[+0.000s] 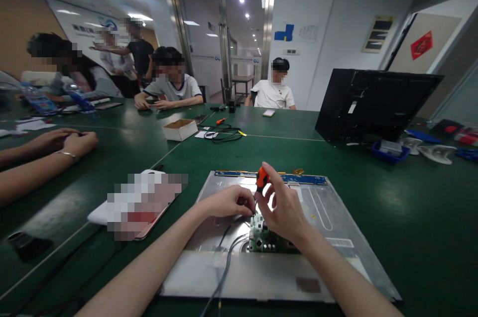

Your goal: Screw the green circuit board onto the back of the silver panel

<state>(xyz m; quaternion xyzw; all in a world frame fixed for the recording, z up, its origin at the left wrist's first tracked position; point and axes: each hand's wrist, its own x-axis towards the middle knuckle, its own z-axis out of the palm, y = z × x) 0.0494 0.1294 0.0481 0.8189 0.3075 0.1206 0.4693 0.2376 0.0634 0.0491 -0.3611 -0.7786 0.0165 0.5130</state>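
Observation:
A flat metal display panel (328, 242) lies on the green table, with a blue strip board (306, 178) along its far edge. On the panel sits a green circuit board (261, 238), partly covered by my right hand (282, 202). That hand is closed on an orange and black screwdriver (262, 177), held upright over the board's far left corner. My left hand (235, 201) has its fingers curled together at the same corner; whatever they hold is hidden. Dark cables (228, 262) run from the board's left side toward the panel's near edge.
A black monitor housing (373, 105) stands at the back right beside a blue tray (390, 152). White box (180, 130), cables and another orange screwdriver (220, 121) lie farther back. Left are a pink tablet-like object (157, 210) and another person's hands (76, 143). Several people sit or stand beyond.

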